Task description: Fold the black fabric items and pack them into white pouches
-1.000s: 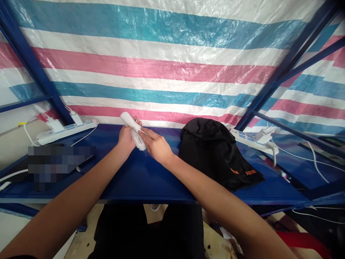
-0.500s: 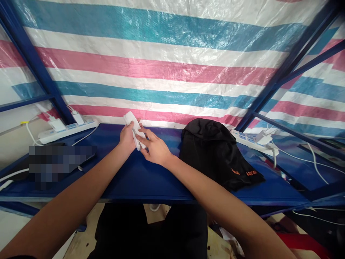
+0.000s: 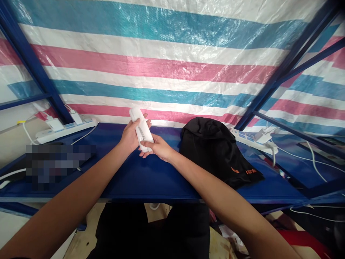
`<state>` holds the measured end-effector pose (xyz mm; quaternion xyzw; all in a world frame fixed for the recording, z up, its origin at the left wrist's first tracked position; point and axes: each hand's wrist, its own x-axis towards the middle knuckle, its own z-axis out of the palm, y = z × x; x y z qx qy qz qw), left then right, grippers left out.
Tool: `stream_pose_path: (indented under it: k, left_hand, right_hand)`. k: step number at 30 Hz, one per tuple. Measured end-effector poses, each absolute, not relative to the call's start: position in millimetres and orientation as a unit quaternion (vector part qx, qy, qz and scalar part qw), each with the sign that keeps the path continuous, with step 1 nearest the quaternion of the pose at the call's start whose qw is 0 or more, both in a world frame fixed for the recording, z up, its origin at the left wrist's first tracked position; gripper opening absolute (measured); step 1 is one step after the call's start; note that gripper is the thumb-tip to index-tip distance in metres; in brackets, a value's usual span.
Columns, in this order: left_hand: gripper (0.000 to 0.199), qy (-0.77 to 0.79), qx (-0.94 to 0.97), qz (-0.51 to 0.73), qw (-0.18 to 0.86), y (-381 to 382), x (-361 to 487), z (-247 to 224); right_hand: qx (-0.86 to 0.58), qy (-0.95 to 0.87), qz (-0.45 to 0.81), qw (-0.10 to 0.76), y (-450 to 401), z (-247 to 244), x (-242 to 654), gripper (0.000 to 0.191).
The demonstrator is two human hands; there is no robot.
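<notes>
A slim, oblong white packet (image 3: 141,130) with small dark print along it is held up above the blue table (image 3: 129,180). Its exact kind is not clear; it looks soft and layered. My left hand (image 3: 130,136) is closed round its upper left side, thumb on top and fingertips showing beyond the far edge. At the lower end, my right hand (image 3: 160,148) pinches the packet, with the thumb above and the fingers beneath.
To the right lies a folded black garment (image 3: 207,151) with orange lettering. White power strips (image 3: 66,130) with plugs and cables sit at both sides. A blurred-out dark object (image 3: 59,162) rests at the left. Blue metal posts and a striped plastic sheet (image 3: 161,72) enclose the table.
My right hand has shifted from fingers laid over the packet to a thumb-on-top grip at its lower end. The packet now shows its printed side more fully.
</notes>
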<state>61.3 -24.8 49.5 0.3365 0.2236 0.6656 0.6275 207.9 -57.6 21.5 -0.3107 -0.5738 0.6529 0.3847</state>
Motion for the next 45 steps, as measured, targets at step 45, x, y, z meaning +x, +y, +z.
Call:
stream_pose_path:
  k: [45]
  left_hand:
    - [0.020, 0.212, 0.344, 0.630, 0.663, -44, 67, 64]
  right_hand:
    - [-0.282, -0.534, 0.723, 0.337, -71, 31, 209, 0.050]
